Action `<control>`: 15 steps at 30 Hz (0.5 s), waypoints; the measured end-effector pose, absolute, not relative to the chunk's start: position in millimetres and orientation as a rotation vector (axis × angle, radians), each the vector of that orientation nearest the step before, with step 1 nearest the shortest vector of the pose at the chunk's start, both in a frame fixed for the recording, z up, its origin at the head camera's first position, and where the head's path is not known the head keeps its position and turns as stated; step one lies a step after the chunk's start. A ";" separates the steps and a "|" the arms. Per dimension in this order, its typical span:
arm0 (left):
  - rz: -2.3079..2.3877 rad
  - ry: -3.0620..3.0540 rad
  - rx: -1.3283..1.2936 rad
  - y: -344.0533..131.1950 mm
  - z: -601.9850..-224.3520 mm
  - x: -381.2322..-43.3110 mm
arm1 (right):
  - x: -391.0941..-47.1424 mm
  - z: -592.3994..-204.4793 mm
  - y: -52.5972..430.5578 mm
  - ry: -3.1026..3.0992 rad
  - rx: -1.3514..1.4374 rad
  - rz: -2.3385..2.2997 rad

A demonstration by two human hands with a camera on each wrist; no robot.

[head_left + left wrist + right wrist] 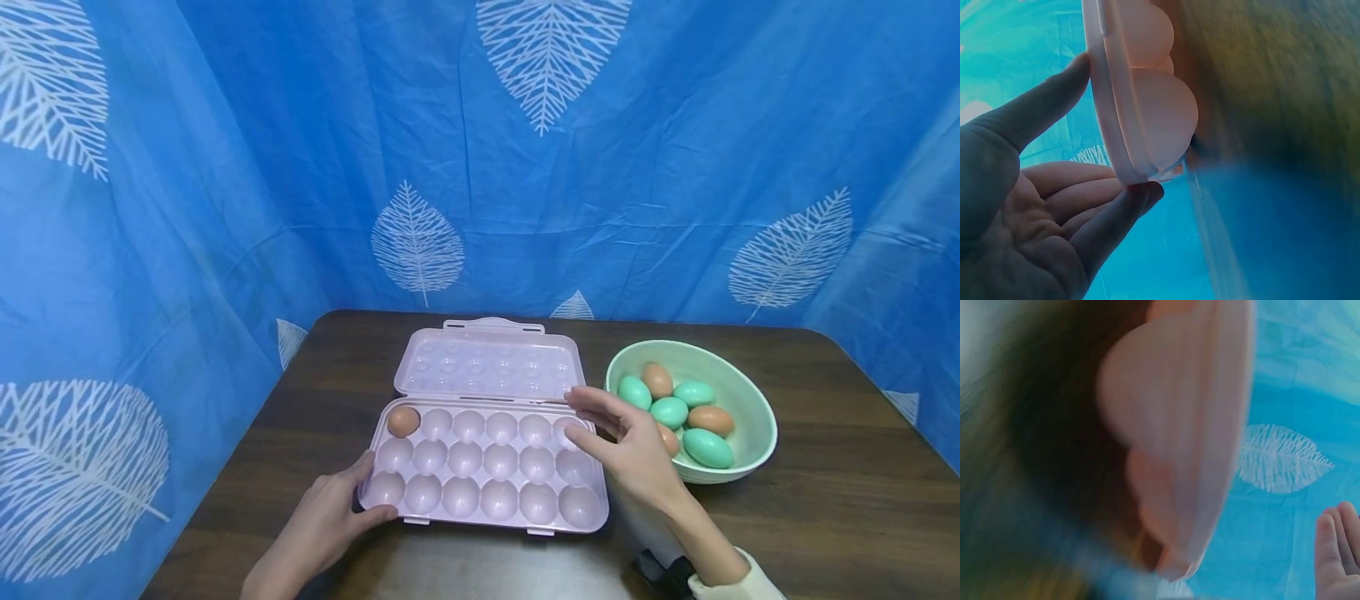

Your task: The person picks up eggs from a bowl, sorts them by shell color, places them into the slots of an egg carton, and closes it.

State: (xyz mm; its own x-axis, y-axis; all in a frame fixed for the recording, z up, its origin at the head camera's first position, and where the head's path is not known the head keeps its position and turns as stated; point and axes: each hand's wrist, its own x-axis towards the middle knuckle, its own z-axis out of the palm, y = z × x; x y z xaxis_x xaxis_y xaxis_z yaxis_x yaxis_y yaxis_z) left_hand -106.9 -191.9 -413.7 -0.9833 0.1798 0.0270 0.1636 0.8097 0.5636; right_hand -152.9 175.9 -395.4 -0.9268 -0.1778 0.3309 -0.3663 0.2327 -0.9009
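Note:
A pale pink plastic egg box lies on the table with its lid folded back. One brown egg sits in the cup at its back left corner; the other cups I can see hold nothing. My left hand grips the box's front left corner between thumb and fingers, and the left wrist view shows the fingertips against the rim. Above the right end of the box hovers my right hand, fingers extended, holding nothing visible. Partly behind it stands a light green bowl containing several green and brown eggs.
The table has a dark wood-grain top. Blue cloth with white leaf prints hangs behind it and at both sides. A dark object shows by the right wrist, near the pale sleeve.

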 end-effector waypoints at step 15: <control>0.890 2.943 0.228 -189.7 -412.0 -107.1 | -138.7 -396.5 220.6 -2.361 0.433 1.632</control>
State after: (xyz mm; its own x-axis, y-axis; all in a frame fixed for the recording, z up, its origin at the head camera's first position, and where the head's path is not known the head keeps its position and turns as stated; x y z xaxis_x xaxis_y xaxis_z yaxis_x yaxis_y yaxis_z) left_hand -107.1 -189.7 -412.0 -0.9874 0.1578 -0.0130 0.1242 0.8225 0.5550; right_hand -138.7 220.6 -396.5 -0.9277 -0.1061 0.3579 -0.3723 0.3327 -0.8665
